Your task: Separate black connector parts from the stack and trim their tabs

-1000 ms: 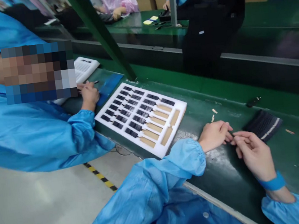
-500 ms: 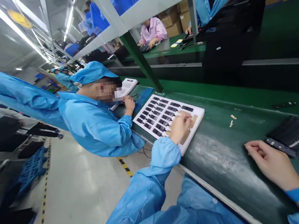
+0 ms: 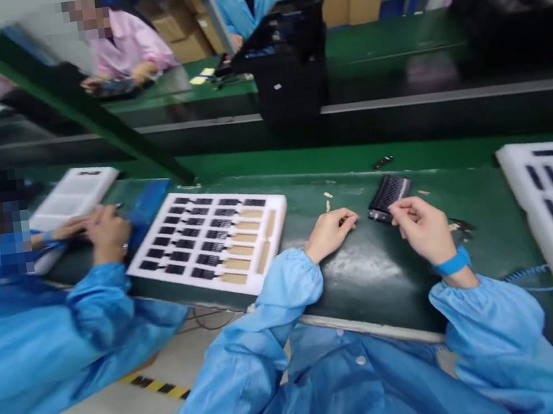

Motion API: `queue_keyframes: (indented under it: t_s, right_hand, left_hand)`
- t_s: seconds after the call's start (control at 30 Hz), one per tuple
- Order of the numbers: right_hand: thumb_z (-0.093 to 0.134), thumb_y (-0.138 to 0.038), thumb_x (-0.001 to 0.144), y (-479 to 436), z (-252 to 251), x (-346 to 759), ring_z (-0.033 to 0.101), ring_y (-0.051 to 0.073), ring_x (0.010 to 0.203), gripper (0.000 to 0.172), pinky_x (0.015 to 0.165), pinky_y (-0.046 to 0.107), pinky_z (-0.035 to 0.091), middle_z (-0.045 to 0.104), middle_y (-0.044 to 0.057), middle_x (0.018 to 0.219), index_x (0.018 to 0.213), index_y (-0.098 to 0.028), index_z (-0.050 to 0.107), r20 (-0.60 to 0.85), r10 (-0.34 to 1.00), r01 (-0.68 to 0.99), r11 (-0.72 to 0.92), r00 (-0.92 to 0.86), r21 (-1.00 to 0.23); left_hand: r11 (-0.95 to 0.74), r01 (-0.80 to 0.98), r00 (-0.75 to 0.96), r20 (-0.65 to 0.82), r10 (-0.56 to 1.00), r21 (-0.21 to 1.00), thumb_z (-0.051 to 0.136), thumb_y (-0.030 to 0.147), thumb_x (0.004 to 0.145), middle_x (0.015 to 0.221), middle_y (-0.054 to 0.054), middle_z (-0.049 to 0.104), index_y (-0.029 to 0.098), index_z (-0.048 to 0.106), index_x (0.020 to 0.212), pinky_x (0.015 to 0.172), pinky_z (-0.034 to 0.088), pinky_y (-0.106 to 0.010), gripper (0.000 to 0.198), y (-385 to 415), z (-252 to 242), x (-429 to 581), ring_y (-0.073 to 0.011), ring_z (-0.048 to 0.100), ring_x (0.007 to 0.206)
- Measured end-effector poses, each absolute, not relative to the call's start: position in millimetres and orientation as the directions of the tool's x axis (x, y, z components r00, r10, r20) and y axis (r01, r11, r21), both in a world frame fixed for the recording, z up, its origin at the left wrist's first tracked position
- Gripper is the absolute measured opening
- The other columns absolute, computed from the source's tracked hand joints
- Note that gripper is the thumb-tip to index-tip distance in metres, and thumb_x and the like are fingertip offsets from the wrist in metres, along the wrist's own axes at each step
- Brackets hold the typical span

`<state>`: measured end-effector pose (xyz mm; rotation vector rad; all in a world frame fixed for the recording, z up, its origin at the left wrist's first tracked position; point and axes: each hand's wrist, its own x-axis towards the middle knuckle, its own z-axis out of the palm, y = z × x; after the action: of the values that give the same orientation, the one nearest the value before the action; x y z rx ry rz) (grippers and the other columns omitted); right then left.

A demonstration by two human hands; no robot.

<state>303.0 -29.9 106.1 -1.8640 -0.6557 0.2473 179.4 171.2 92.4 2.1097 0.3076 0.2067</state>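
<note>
My left hand [image 3: 333,232] hovers low over the green bench between the white foam tray and a black finned block [image 3: 390,194]. Its fingers are curled together, and nothing shows in them. My right hand [image 3: 424,228], with a blue band at the wrist, is at the block's near right corner. Thumb and fingertips are pinched there; whether they touch the block or hold something small I cannot tell. To the left, the white foam tray [image 3: 270,213] has rows of black finned pieces on its left and tan recesses along its right side.
Small tan scraps [image 3: 328,205] lie behind my left hand. A dark strip [image 3: 382,162] is farther back. Another white foam tray [image 3: 533,202] with black pieces stands at right, near a coiled blue cord [image 3: 527,273]. At left, a co-worker's hands [image 3: 108,231] work beside a slanted green post [image 3: 110,130].
My left hand has come away from the foam tray, moving right toward the finned block. My right hand has moved to that block's corner. The view has swung right and levelled.
</note>
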Motion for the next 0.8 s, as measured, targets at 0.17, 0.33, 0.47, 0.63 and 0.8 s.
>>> queue_keyframes:
  t_s: [0.17, 0.33, 0.47, 0.63, 0.8]
  right_hand:
    - [0.061, -0.045, 0.091, -125, 102, 349, 0.063, 0.022, 0.071, 0.029, 0.072, 0.037, 0.052, 0.070, 0.009, 0.085, 0.095, -0.019, 0.074, 0.267, 0.405, 0.479, -0.635, 0.875, -0.606]
    - [0.057, -0.044, 0.089, -170, 84, 372, 0.061, 0.027, 0.084, 0.038, 0.079, 0.044, 0.052, 0.066, 0.014, 0.101, 0.107, -0.017, 0.075, 0.216, 0.546, 0.582, -0.696, 0.810, -0.421]
    - [0.059, -0.047, 0.089, -151, 79, 366, 0.055, 0.021, 0.067, 0.035, 0.068, 0.038, 0.049, 0.059, 0.007, 0.079, 0.097, -0.016, 0.075, 0.176, 0.514, 0.534, -0.719, 0.840, -0.445]
    - [0.059, -0.050, 0.094, -128, 91, 352, 0.059, 0.019, 0.067, 0.036, 0.066, 0.035, 0.048, 0.069, 0.008, 0.087, 0.092, -0.019, 0.077, 0.236, 0.497, 0.544, -0.683, 0.835, -0.488]
    - [0.064, -0.044, 0.096, -110, 114, 324, 0.061, 0.019, 0.067, 0.029, 0.062, 0.035, 0.049, 0.073, 0.008, 0.091, 0.094, -0.020, 0.079, 0.375, 0.508, 0.630, -0.579, 0.775, -0.518]
  left_hand:
    - [-0.489, 0.083, 0.964, 0.055, 0.261, 0.868, 0.056, 0.033, 0.099, 0.083, 0.000, 0.076, 0.020, 0.075, 0.101, 0.077, 0.048, -0.022, 0.023, 160, 78, 197, -0.0138, 0.069, 0.078]
    - [-0.463, 0.092, 0.966, 0.033, 0.256, 0.882, 0.056, 0.031, 0.099, 0.085, 0.001, 0.076, 0.021, 0.075, 0.101, 0.076, 0.048, -0.022, 0.022, 162, 79, 193, -0.0140, 0.070, 0.080]
    - [-0.475, 0.081, 0.967, 0.047, 0.252, 0.876, 0.057, 0.030, 0.099, 0.085, 0.001, 0.076, 0.021, 0.075, 0.101, 0.075, 0.047, -0.022, 0.020, 161, 80, 194, -0.0140, 0.070, 0.080]
    - [-0.467, 0.065, 0.967, 0.060, 0.248, 0.882, 0.057, 0.029, 0.099, 0.085, 0.001, 0.076, 0.020, 0.075, 0.100, 0.076, 0.047, -0.022, 0.020, 161, 80, 194, -0.0137, 0.069, 0.080]
    - [-0.390, 0.062, 0.967, 0.042, 0.252, 0.919, 0.057, 0.030, 0.099, 0.083, -0.001, 0.076, 0.019, 0.074, 0.097, 0.077, 0.049, -0.022, 0.020, 158, 80, 194, -0.0128, 0.068, 0.078]
